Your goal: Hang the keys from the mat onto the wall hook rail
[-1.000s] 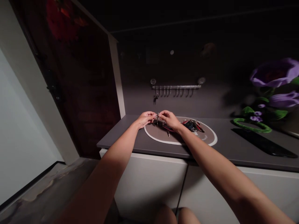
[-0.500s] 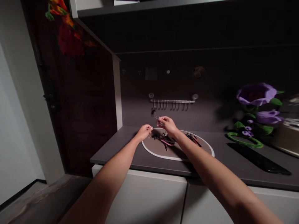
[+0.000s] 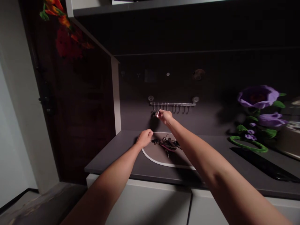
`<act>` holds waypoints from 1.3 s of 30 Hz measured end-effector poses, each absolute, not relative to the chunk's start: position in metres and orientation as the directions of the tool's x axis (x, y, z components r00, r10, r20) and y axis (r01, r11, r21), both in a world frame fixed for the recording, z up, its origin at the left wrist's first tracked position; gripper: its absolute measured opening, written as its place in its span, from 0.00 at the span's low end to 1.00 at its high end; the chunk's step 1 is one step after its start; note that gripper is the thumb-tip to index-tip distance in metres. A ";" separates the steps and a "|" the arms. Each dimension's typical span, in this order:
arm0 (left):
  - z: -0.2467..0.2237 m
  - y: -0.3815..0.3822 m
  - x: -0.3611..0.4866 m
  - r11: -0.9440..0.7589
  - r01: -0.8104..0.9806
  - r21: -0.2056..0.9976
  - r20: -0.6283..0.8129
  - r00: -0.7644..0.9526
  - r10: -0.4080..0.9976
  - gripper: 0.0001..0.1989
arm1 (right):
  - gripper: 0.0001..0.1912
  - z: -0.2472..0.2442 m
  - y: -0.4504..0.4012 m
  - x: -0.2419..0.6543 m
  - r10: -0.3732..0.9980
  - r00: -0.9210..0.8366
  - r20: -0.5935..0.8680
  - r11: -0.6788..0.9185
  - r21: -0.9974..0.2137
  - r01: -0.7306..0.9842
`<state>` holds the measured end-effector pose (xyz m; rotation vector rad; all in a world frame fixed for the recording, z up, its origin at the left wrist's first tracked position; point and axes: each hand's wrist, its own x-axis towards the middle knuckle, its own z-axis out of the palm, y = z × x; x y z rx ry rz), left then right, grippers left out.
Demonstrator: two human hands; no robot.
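Observation:
My right hand (image 3: 166,116) pinches a key ring (image 3: 158,110) with a small shiny piece hanging from it, held up against the left part of a clear hook rail (image 3: 173,104) on the wall. Beside it a small dark key (image 3: 154,113) hangs from the leftmost hook. My left hand (image 3: 144,138) is closed over the left edge of a round mat (image 3: 157,157), its fingers curled with nothing visible in them. On the mat lies a pile of keys (image 3: 168,143) with rings and a pink strap; my right forearm covers the mat's right part.
Purple knitted flowers (image 3: 259,97), a green loop (image 3: 248,144) and a long black object (image 3: 264,164) are on the right of the counter (image 3: 107,153). A shelf (image 3: 164,31) overhangs the rail. A dark door (image 3: 77,109) stands at left.
My right hand has risen with the key ring from above the mat to the hooks. My left hand stays near the mat's left edge. The view has shifted slightly.

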<state>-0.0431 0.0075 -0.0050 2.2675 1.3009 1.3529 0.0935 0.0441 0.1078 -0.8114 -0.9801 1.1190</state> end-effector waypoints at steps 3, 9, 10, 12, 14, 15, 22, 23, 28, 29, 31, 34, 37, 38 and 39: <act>-0.006 0.009 -0.043 -0.601 0.585 0.544 0.620 0.202 0.758 0.11 | 0.07 0.112 0.051 0.089 0.971 0.146 0.192 0.235 -0.890 -0.391; -0.005 0.009 -0.042 -0.570 0.679 0.463 0.608 0.225 0.761 0.13 | 0.10 0.116 0.059 0.084 0.974 0.191 0.124 0.197 -0.883 -0.426; -0.005 0.009 -0.042 -0.567 0.689 0.451 0.609 0.227 0.760 0.13 | 0.09 0.116 0.060 0.083 0.973 0.195 0.122 0.197 -0.877 -0.438; -0.004 0.008 -0.041 -0.562 0.703 0.436 0.606 0.232 0.761 0.14 | 0.09 0.116 0.061 0.084 0.975 0.189 0.118 0.194 -0.869 -0.456; -0.003 0.008 -0.041 -0.555 0.714 0.427 0.601 0.234 0.764 0.14 | 0.09 0.115 0.060 0.084 0.978 0.181 0.105 0.179 -0.869 -0.462; -0.003 0.007 -0.041 -0.552 0.718 0.425 0.599 0.234 0.766 0.14 | 0.09 0.114 0.060 0.084 0.980 0.174 0.098 0.170 -0.870 -0.464; -0.001 0.006 -0.042 -0.540 0.720 0.436 0.591 0.224 0.775 0.13 | 0.09 0.109 0.058 0.085 0.986 0.142 0.088 0.145 -0.873 -0.466; -0.001 0.006 -0.042 -0.540 0.718 0.439 0.591 0.222 0.775 0.13 | 0.09 0.107 0.059 0.085 0.987 0.137 0.089 0.143 -0.871 -0.470; -0.003 0.008 -0.042 -0.537 0.705 0.462 0.592 0.206 0.779 0.13 | 0.07 0.100 0.062 0.087 0.986 0.137 0.098 0.151 -0.871 -0.468; -0.003 0.008 -0.042 -0.537 0.705 0.463 0.592 0.205 0.779 0.13 | 0.07 0.099 0.062 0.087 0.985 0.144 0.098 0.154 -0.873 -0.464; -0.004 0.009 -0.043 -0.540 0.704 0.462 0.593 0.207 0.778 0.13 | 0.07 0.098 0.062 0.087 0.982 0.160 0.097 0.160 -0.879 -0.449; -0.003 0.009 -0.043 -0.542 0.695 0.472 0.591 0.206 0.780 0.13 | 0.07 0.097 0.062 0.087 0.978 0.182 0.105 0.174 -0.892 -0.418; -0.003 0.009 -0.042 -0.539 0.682 0.494 0.588 0.195 0.785 0.13 | 0.07 0.095 0.064 0.087 0.975 0.186 0.125 0.191 -0.899 -0.395; -0.003 0.009 -0.042 -0.539 0.677 0.501 0.588 0.191 0.786 0.12 | 0.07 0.094 0.065 0.087 0.974 0.185 0.133 0.196 -0.901 -0.388; -0.003 0.009 -0.042 -0.540 0.671 0.508 0.587 0.189 0.787 0.12 | 0.06 0.093 0.067 0.087 0.973 0.182 0.140 0.200 -0.904 -0.378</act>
